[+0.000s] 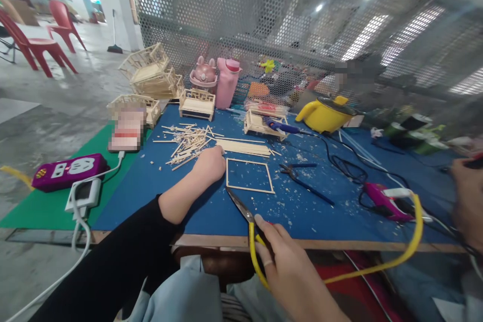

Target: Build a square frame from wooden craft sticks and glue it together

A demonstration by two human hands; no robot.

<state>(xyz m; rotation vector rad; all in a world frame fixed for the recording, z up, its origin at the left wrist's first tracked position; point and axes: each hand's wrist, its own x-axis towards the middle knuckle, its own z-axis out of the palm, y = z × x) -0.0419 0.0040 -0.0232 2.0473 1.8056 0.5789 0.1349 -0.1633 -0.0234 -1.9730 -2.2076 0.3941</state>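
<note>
My right hand (pixel 281 256) grips scissors (pixel 245 211) with yellow handles near the table's front edge. Their blades point away from me, and the tips lie at the near left corner of a thin wooden stick frame (pixel 249 189), a rectangle flat on the blue surface. At the frame's far left corner is my left hand (pixel 211 165), fingers curled in; what they hold, if anything, is hidden. Just beyond it lies a row of long wooden sticks (pixel 243 147) side by side. A loose heap of short sticks (pixel 192 140) spreads to its left.
Pliers (pixel 296 177) lie right of the frame. Behind stand small wooden bed models (pixel 196 104), a pink bottle (pixel 227 83) and a yellow pot (pixel 326 114). A blue glue gun (pixel 281 126) trails a cord. Purple power strips (pixel 70 172) (pixel 385 202) sit on both sides. Another person's hand (pixel 468 196) is far right.
</note>
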